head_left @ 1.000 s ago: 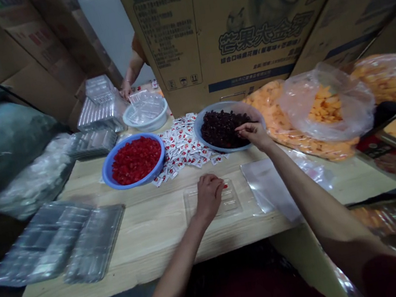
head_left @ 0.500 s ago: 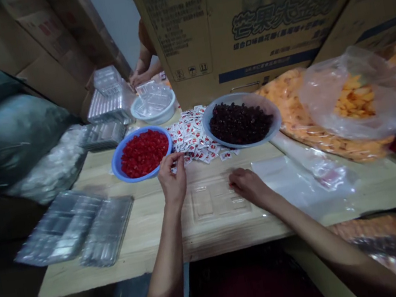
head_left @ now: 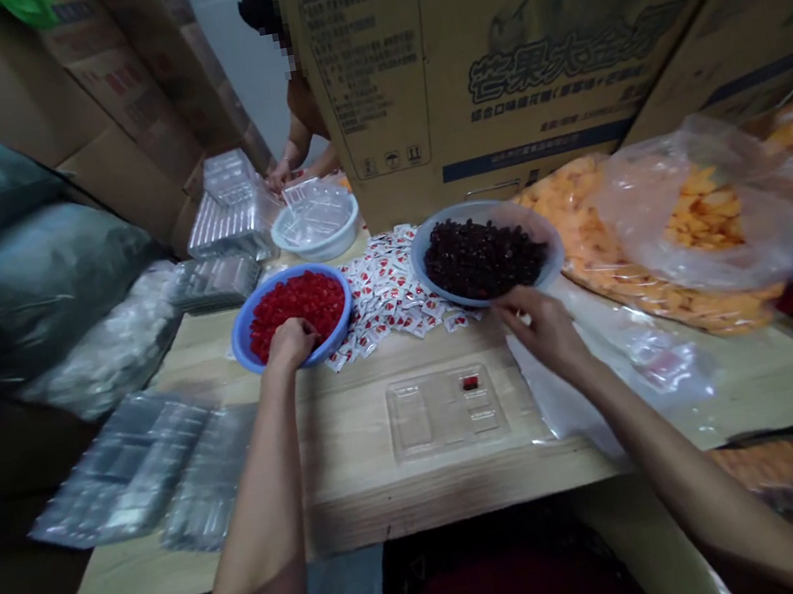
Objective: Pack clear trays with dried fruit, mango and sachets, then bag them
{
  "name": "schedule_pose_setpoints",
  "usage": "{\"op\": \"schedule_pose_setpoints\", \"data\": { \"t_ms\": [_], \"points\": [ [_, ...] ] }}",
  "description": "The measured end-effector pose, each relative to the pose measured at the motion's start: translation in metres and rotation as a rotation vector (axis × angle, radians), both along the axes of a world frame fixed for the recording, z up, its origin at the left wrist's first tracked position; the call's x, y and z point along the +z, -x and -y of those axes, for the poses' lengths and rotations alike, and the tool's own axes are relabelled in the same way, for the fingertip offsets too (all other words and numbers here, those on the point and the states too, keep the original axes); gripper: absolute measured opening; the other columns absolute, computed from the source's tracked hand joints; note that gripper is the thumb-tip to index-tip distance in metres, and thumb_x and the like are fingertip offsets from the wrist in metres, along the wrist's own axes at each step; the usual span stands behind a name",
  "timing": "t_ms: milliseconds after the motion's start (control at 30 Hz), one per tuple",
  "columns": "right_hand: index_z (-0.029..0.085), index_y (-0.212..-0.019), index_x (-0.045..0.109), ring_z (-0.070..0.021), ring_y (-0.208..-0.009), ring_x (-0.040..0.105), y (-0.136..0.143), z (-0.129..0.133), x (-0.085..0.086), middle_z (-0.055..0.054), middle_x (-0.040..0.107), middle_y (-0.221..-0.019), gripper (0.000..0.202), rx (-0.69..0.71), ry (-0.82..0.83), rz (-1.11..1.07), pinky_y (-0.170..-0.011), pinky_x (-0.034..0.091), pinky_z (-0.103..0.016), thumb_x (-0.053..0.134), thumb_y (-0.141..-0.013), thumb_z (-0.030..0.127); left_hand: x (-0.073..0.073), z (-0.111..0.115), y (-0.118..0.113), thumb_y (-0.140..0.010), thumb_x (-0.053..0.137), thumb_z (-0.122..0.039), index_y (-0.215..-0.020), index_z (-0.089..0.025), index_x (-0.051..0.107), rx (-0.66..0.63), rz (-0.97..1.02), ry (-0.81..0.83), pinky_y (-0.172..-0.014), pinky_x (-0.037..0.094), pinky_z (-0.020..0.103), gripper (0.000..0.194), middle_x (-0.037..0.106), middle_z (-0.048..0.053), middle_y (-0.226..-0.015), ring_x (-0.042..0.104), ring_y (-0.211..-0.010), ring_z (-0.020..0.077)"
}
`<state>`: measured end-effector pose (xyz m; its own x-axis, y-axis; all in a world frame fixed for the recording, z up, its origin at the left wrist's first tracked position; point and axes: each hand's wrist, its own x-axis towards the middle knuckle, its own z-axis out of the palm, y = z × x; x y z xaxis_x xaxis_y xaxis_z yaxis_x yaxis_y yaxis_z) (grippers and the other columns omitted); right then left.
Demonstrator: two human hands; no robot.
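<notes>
Clear tray (head_left: 447, 416), long axis sideways

We note a single view, taken from the wearer's head and facing forward and down across the worktop (head_left: 349, 426). We find the range close: the wearer's maroon shirt (head_left: 503, 593) occupies part of the lower edge, and the left hand (head_left: 289, 343) and right hand (head_left: 546, 328) fall near mid-frame. We observe a wide field, reaching a printed carton (head_left: 452, 85) on the far side.
</notes>
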<state>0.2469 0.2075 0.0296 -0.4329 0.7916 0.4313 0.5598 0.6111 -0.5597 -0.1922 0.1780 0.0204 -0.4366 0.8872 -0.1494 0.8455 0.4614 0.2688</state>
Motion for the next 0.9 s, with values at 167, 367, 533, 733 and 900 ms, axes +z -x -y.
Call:
{"op": "schedule_pose_setpoints", "data": {
  "t_ms": [167, 367, 533, 733, 900],
  "points": [
    [0.015, -0.103, 0.075, -0.0240, -0.098, 0.067, 0.002, -0.102, 0.003, -0.011, 0.073, -0.104, 0.022, -0.250, 0.212, 0.399, -0.089, 0.049, -0.032, 0.060, -0.086, 0.013, 0.002, 0.007, 0.011, -0.071, 0.068, -0.023, -0.082, -0.021, 0.074, -0.028, 0.017, 0.010, -0.081, 0.051, 0.028, 0.012, 0.077, 0.007, -0.093, 0.070, -0.093, 0.0237],
    [0.015, -0.086, 0.075, -0.0224, -0.088, 0.069, 0.023, -0.139, -0.035, -0.011, 0.074, -0.091, 0.021, -0.265, 0.340, 0.483, -0.081, 0.051, -0.029, 0.069, -0.070, 0.003, 0.001, 0.015, 0.022, -0.065, 0.073, -0.027, -0.081, -0.021, 0.073, 0.091, 0.065, -0.088, -0.076, 0.052, 0.031, 0.017, 0.076, 0.005, -0.084, 0.070, -0.082, 0.0239],
    [0.017, -0.091, 0.073, -0.0224, -0.095, 0.067, 0.005, -0.136, -0.039, -0.009, 0.073, -0.101, 0.016, -0.298, 0.291, 0.336, -0.088, 0.051, -0.031, 0.066, -0.078, 0.012, -0.016, 0.023, 0.023, -0.075, 0.064, -0.033, -0.091, -0.017, 0.074, 0.155, 0.104, -0.454, -0.084, 0.051, 0.033, 0.024, 0.075, 0.007, -0.090, 0.068, -0.084, 0.0226],
    [0.015, -0.097, 0.068, -0.0201, -0.087, 0.067, -0.012, -0.117, -0.022, -0.008, 0.072, -0.093, 0.019, -0.279, 0.222, 0.105, -0.084, 0.053, -0.032, 0.052, -0.086, 0.015, -0.010, 0.028, 0.016, -0.082, 0.055, -0.028, -0.094, -0.015, 0.070, 0.220, 0.100, -0.601, -0.089, 0.050, 0.035, 0.024, 0.072, 0.008, -0.093, 0.066, -0.089, 0.0222],
    [0.020, -0.093, 0.060, -0.0178, -0.079, 0.063, -0.013, -0.013, -0.013, -0.004, 0.068, -0.087, 0.013, -0.036, 0.224, -0.301, -0.072, 0.051, -0.030, 0.065, -0.085, 0.030, 0.015, 0.063, -0.069, -0.090, 0.054, -0.036, -0.114, -0.020, 0.058, 0.053, 0.307, -0.783, -0.083, 0.052, 0.030, 0.029, 0.068, 0.004, -0.099, 0.064, -0.087, 0.0170]
  ]
}}
